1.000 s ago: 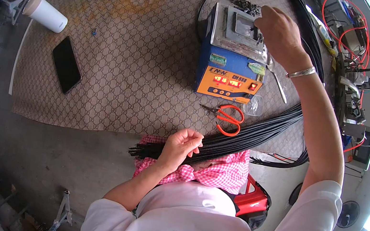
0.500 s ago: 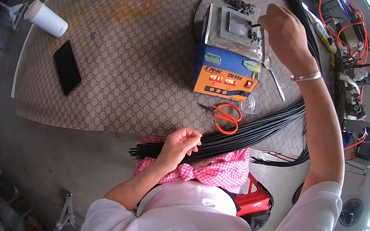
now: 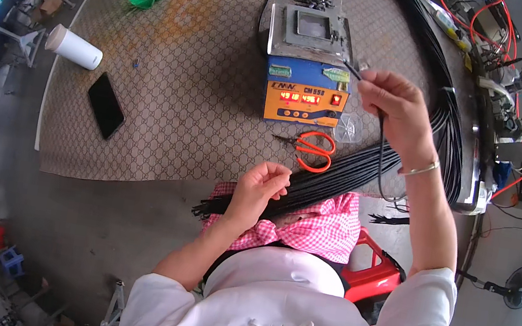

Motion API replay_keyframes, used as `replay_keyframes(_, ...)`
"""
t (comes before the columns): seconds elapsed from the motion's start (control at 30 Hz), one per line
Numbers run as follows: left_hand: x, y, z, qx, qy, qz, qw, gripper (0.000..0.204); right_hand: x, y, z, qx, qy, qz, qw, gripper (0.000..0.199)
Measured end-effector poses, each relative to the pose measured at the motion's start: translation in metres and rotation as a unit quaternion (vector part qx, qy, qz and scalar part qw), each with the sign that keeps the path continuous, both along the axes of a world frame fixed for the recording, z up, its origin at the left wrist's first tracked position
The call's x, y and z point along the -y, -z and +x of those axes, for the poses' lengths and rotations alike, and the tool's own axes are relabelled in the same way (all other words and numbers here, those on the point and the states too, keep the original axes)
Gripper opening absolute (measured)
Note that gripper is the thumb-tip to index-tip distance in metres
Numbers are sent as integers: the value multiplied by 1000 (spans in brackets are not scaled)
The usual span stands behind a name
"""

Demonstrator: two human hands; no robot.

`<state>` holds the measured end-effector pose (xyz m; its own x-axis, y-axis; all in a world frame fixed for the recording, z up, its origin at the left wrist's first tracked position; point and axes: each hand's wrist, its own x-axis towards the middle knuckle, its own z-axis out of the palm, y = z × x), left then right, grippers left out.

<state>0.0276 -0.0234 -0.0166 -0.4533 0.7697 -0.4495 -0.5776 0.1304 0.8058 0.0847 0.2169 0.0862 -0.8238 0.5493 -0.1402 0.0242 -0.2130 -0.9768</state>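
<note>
Right hand [image 3: 396,106] pinching single black cable [image 3: 379,156] above blue-orange unit [image 3: 305,91]; left hand [image 3: 258,186] closing on cable bundle [image 3: 341,172] overhanging patterned surface [image 3: 188,104] edge; mat lying open leftward toward phone [image 3: 106,106]

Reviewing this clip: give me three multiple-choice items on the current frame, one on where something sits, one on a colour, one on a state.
1. Where do the scissors lie?
A. just in front of the blue and orange box
B. beside the green bottle
C. on the phone

2. What colour are the scissors' handles?
A. blue
B. orange
C. white

3. How does the right hand stand?
A. flat on the mat
B. empty and open
C. raised, pinching one thin black wire

Answers: 1 A, the scissors lie on the patterned mat below the box. 2 B, both loops are orange. 3 C, a single black wire hangs from its fingers, while the left hand rests on the black wire bundle.
</note>
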Motion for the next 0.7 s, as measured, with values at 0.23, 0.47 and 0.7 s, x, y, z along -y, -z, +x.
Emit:
replay_keyframes(0.23,-28,-31,3,-26,-25,62,997,14,26,19,27,-91,15,-126,988,9)
replay_keyframes(0.47,-54,-54,11,-49,-40,104,993,18,40,37,47,-102,20,-216,971,11)
replay_keyframes(0.7,-76,-61,20,-55,-46,140,987,22,47,52,63,-113,15,-260,959,11)
